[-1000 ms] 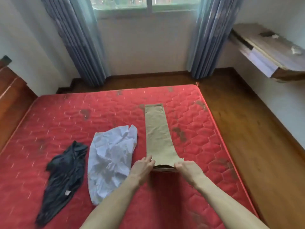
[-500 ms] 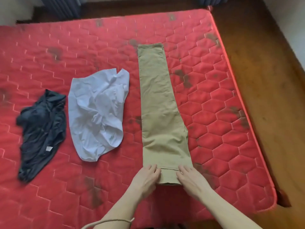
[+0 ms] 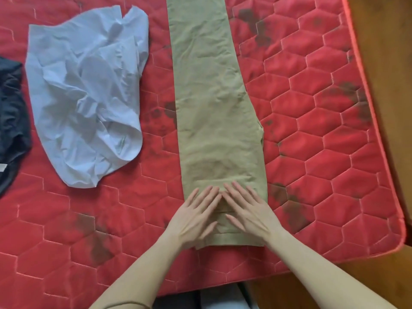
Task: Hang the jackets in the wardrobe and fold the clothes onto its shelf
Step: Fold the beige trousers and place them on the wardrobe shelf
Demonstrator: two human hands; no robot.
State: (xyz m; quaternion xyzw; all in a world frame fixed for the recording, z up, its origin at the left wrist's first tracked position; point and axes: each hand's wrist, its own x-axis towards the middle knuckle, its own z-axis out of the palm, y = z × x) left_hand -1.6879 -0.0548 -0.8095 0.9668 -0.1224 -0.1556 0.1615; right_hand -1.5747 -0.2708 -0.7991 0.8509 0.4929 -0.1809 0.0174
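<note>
Both hands lay flat and open on the near end of the trousers [image 3: 214, 108], and neither one gripped anything. The left hand [image 3: 196, 216] and the right hand [image 3: 247, 214] pressed palm down on the waistband, with their fingertips almost touching in the middle. Half a second before, the same hands were at the near edge with the fingers more curled, so they had moved a little forward and spread out, as if to smooth the cloth.

The trousers were folded in half along their length, one leg over the other, and they ran from the near edge of the red mattress [image 3: 323, 152] away to the far side. To the left of the trousers, near but apart, lay a crumpled pale blue shirt [image 3: 84, 92]. Further left was a dark garment [image 3: 11, 121], cut by the frame edge, so I could not tell what kind it was. On the right, the wooden floor [image 3: 388, 63] showed beside the mattress.

I judged that the first fold was done and was being flattened. The next folds across the length, and carrying the trousers to the shelf, were not yet done.
</note>
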